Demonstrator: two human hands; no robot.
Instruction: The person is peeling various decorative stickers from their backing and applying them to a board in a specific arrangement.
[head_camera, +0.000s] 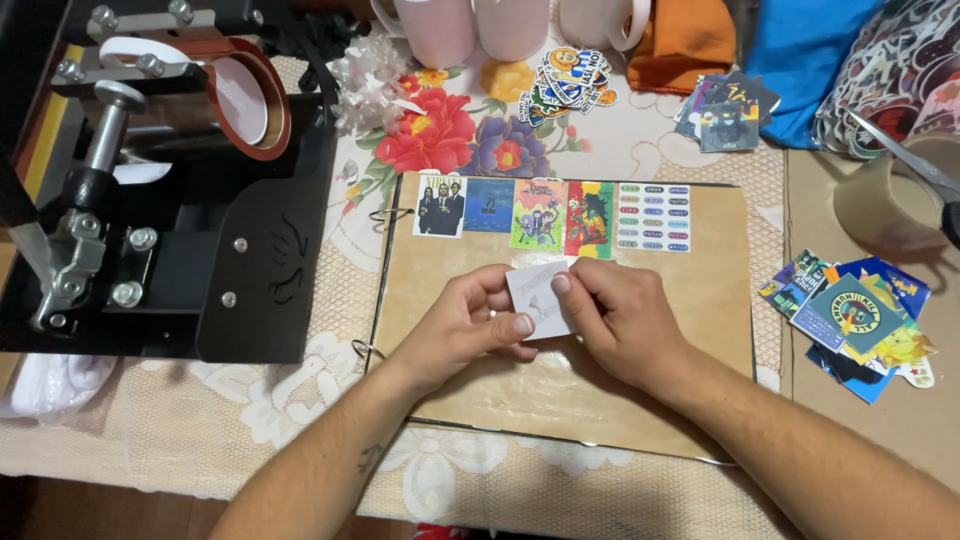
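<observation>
Colourful stickers (550, 214) row atop brown page (640, 400).

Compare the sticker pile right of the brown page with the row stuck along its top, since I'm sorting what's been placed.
The row of stickers lies flat, side by side in a line on the brown page; the pile of stickers is loose, overlapping and skewed on the table. The row's pieces are all rectangular; the pile also holds irregular cut shapes. Both are small, colourful printed pieces. Neither is touched: the left hand and right hand hold a white piece.

bare brown page (560, 390) below hands, mug press (170, 190) crowding left
</observation>
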